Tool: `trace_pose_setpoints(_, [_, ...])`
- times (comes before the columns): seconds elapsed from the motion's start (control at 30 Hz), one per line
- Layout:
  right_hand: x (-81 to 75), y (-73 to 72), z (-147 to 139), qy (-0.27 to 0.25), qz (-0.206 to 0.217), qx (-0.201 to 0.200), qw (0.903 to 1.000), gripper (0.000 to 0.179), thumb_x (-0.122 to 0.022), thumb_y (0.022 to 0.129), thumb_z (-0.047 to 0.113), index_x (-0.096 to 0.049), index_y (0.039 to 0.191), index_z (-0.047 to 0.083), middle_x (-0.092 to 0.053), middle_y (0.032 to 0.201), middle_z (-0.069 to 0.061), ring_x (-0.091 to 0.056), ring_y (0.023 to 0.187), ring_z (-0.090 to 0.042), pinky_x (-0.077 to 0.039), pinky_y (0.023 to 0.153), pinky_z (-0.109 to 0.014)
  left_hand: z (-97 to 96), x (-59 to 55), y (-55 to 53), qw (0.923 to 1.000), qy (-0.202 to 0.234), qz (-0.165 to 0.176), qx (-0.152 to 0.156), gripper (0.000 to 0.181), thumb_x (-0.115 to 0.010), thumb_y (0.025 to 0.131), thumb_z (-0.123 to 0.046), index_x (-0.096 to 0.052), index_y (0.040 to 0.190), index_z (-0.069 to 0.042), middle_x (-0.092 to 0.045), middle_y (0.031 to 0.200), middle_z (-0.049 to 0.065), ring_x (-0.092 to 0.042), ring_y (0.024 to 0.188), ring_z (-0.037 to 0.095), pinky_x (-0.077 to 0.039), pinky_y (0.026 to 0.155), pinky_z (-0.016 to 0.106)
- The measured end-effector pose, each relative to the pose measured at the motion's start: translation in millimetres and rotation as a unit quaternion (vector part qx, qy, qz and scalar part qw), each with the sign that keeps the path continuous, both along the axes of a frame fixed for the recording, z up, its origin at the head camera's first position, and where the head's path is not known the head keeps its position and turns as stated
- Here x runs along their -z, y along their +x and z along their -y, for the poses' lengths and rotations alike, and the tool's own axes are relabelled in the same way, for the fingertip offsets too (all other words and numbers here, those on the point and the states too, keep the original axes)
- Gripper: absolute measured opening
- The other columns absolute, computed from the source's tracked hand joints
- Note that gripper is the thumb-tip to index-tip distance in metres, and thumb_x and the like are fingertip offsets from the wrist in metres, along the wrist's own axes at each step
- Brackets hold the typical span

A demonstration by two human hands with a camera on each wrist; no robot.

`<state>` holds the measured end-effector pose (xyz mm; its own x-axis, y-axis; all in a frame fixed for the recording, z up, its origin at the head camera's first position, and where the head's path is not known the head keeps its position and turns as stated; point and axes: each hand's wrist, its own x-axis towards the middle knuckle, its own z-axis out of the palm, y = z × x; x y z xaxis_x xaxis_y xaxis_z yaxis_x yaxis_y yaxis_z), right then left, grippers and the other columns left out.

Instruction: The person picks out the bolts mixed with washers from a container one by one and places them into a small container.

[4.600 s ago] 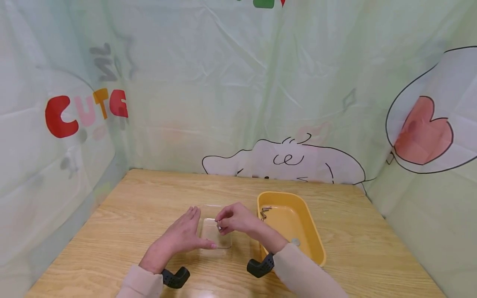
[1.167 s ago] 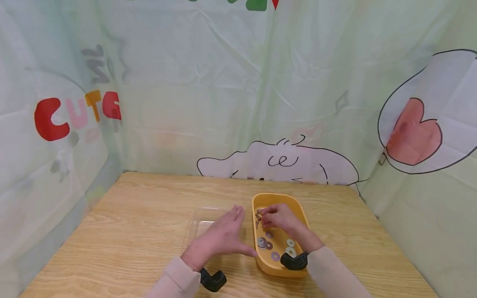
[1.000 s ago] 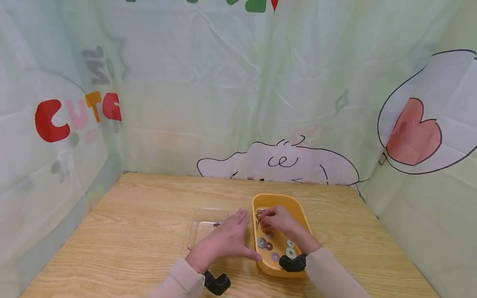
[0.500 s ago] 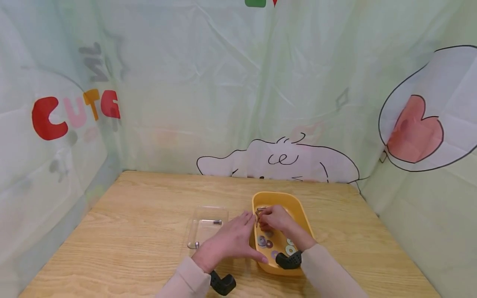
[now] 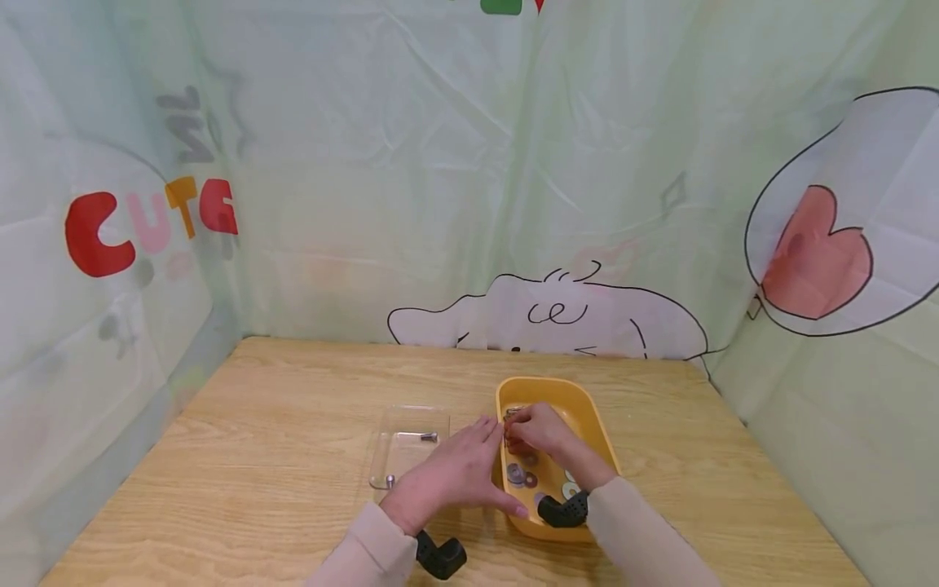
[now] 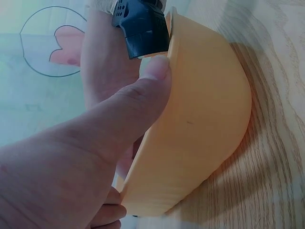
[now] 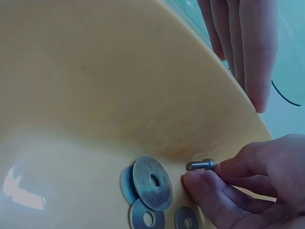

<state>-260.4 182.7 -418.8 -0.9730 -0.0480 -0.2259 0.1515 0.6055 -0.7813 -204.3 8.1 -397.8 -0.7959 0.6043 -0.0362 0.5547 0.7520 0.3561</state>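
Note:
My right hand [image 5: 539, 428] is down inside the yellow bin [image 5: 601, 424], its thumb and fingers curled. In the right wrist view a short metal screw [image 7: 200, 165] sits at the tips of the right thumb and forefinger, close to the bin wall. My left hand [image 5: 462, 466] rests along the bin's left rim, fingers straight, thumb spread toward the near end. In the left wrist view the left thumb [image 6: 155, 71] touches the rim from outside. Several flat washers [image 7: 152, 183] lie on the bin floor, some overlapping.
A clear plastic box [image 5: 411, 420] stands left of the bin, partly behind my left hand. One screw [image 5: 429, 437] lies toward its back and another [image 5: 390, 482] at its near left corner. The wooden table [image 5: 220, 473] meets a printed curtain [image 5: 352, 244] at the back.
Earlier the right hand held a small metal piece over the clear box; it has since moved into the bin. The left hand has shifted right from the box to the bin's rim.

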Motion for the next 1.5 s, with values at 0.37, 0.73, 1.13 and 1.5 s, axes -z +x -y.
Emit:
trace_pose_setpoints(0.37, [6.0, -1.6, 2, -0.011, 0.000, -0.012, 0.9999, 0.021, -0.063, 0.093, 0.003, -0.072, 0.111, -0.003, -0.073, 0.092, -0.011, -0.070, 0.077, -0.021, -0.062, 0.078, -0.034, 0.8, -1.5, 0.5, 0.9999, 0.007, 0.007, 0.003, 0.120, -0.071, 0.071, -0.074, -0.024, 0.157, -0.005, -0.027, 0.163, 0.016, -0.028, 0.151, 0.030, -0.032, 0.121, 0.044])
trace_pose_setpoints(0.73, [4.5, 0.9, -2, -0.053, 0.010, -0.009, 0.9985, 0.020, -0.064, 0.093, 0.003, -0.072, 0.109, -0.005, -0.073, 0.092, -0.013, -0.072, 0.077, -0.024, -0.062, 0.077, -0.036, 1.0, -1.5, -0.7, 0.9999, 0.014, 0.004, 0.007, 0.119, -0.072, 0.071, -0.074, -0.024, 0.157, -0.007, -0.030, 0.162, 0.015, -0.033, 0.148, 0.029, -0.034, 0.120, 0.044])
trace_pose_setpoints(1.13, [-2.0, 4.9, -7, -0.087, 0.011, -0.008, 0.9961, 0.017, -0.062, 0.094, 0.002, -0.072, 0.105, -0.006, -0.073, 0.096, -0.013, -0.072, 0.080, -0.024, -0.062, 0.081, -0.037, -0.6, -0.9, -0.2, 0.9998, 0.016, -0.002, 0.008, 0.120, -0.070, 0.071, -0.076, -0.023, 0.158, -0.007, -0.029, 0.162, 0.014, -0.030, 0.150, 0.028, -0.032, 0.121, 0.043])
trace_pose_setpoints(1.5, [-12.3, 5.4, -19, -0.186, 0.011, -0.035, 0.9818, 0.027, -0.060, 0.095, 0.001, -0.063, 0.114, -0.018, -0.071, 0.106, -0.022, -0.071, 0.083, -0.021, -0.061, 0.085, -0.039, -0.7, -0.1, 0.2, 0.9999, 0.015, 0.007, -0.004, 0.123, -0.071, 0.070, -0.075, -0.021, 0.158, -0.006, -0.026, 0.164, 0.013, -0.027, 0.151, 0.027, -0.030, 0.122, 0.043])
